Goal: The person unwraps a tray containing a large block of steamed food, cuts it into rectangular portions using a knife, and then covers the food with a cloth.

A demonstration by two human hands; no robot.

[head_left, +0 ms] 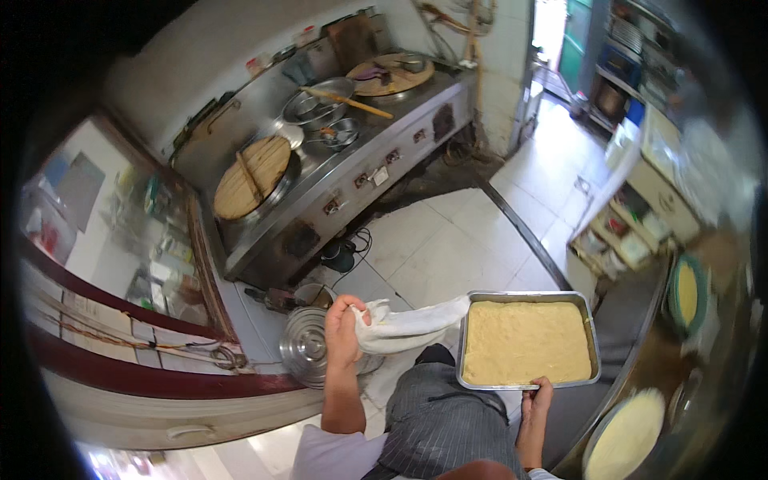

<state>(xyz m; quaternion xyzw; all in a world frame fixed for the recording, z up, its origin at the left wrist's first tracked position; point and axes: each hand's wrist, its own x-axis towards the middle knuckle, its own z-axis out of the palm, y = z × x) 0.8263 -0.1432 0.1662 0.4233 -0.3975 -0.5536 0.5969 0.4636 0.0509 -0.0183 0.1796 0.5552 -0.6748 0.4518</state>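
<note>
My right hand grips the near rim of a rectangular metal baking tray, its fingers closed at the edge. A smooth layer of yellow dough or batter fills the tray nearly to its sides; which of the two I cannot tell. To the left, my left hand is closed on one end of a white cloth. The cloth stretches across to the tray's far left corner, where its other end meets the rim. Whether that end is folded under the tray is hidden.
Below my left hand stand stacked metal pots or lids. A long steel stove with wooden lids runs along the back wall. At right are a bowl of pale yellow stuff, a green bowl and a shelved cabinet.
</note>
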